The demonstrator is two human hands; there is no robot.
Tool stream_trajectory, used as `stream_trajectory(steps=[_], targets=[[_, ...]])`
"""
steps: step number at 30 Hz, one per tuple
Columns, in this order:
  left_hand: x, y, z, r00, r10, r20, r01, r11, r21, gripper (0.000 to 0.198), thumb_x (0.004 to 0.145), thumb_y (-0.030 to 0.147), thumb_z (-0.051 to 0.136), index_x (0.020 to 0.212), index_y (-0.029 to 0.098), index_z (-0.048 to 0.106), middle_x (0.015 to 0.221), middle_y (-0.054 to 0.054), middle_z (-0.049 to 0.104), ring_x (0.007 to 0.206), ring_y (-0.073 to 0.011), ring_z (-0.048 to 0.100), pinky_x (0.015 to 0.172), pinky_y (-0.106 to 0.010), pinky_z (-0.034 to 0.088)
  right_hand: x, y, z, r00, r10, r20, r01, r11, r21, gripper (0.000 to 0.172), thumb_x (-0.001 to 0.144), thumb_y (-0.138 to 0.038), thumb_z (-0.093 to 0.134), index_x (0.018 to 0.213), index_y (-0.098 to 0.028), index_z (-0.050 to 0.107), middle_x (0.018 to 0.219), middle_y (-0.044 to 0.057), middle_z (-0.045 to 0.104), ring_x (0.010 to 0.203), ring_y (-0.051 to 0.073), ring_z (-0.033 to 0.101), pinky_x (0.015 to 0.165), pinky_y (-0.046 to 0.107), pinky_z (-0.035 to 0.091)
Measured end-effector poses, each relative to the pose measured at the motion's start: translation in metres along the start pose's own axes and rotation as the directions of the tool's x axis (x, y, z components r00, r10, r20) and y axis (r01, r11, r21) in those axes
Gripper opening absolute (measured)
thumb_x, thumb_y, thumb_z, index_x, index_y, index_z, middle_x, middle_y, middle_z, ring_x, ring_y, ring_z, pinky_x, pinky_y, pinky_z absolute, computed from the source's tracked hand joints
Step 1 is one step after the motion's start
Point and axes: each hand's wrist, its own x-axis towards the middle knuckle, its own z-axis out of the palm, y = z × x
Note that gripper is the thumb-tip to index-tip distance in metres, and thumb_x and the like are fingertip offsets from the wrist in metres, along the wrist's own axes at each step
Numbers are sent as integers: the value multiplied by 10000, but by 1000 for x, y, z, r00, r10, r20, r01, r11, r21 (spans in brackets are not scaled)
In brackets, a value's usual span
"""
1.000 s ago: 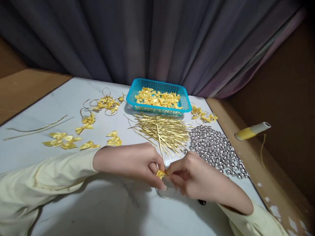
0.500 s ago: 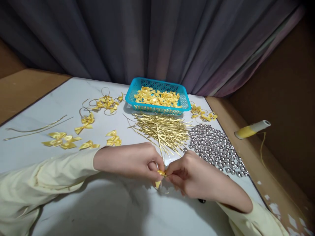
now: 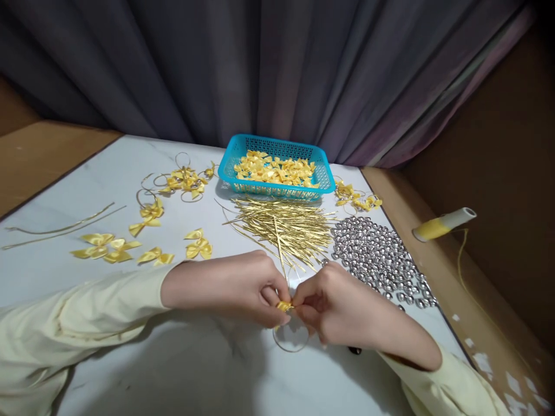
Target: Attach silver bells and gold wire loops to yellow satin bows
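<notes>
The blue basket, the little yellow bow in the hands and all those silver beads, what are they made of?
Blue basket: probably plastic, smooth and slightly glossy, with regular holes through its walls.
Yellow bow: seems to be satin-like ribbon, because it folds and has a soft sheen.
Silver beads: mirror-shiny, so maybe metal or metal-coated plastic; the look alone can't settle it.

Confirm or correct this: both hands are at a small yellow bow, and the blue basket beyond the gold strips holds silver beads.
Wrong on one point: the head view shows the blue basket beyond the gold strips holding yellow bows; the silver beads lie outside it. The left hand and right hand are indeed at a small yellow bow.
</notes>
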Motion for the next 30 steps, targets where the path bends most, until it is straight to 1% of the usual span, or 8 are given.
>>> stream_trajectory(steps=[4,9,13,18,24,30], targets=[[1,0,0,1000,-23,-2,23,1000,13,194,706,192,516,734,117,692,491,51,435,447,-60,271,391,-155,210,1,-1,-1,1000,17,15,-18,1000,18,233,582,6,419,529,-126,603,405,-50,507,360,41,377,387,176,232],[3,2,-1,999,3,-33,-2,999,43,215,730,186,491,699,106,689,510,31,499,491,-65,371,427,-130,259,2,-1,-1,1000,28,-11,-28,999,19,223,598,0,432,515,-123,599,392,-46,513,351,37,373,391,175,244],[3,1,-2,999,21,-42,-19,999,49,219,731,167,478,676,99,679,508,30,493,491,-60,367,427,-123,255,1,-2,0,999,21,-27,-21,1000,16,213,605,4,441,500,-121,578,388,-46,516,341,29,370,388,171,233],[4,-1,-1,998,38,-57,-36,999,35,212,733,172,482,670,97,670,509,35,458,492,-58,359,422,-118,251,2,-3,0,998,51,-26,-51,998,24,199,597,7,451,499,-120,569,394,-44,523,338,27,376,382,166,230],[2,1,-2,999,7,-44,-7,1000,-2,203,728,153,491,688,105,684,503,38,453,482,-60,357,415,-121,254,1,-2,-1,997,60,-45,-58,997,42,201,601,4,453,501,-122,574,396,-39,534,339,30,392,381,166,239],[2,2,-3,998,44,-50,-45,999,-15,188,730,112,491,621,100,643,487,51,408,476,-55,326,410,-116,249,2,-2,0,996,78,-33,-77,996,48,205,602,1,449,512,-124,584,400,-38,538,339,32,402,376,163,244]])
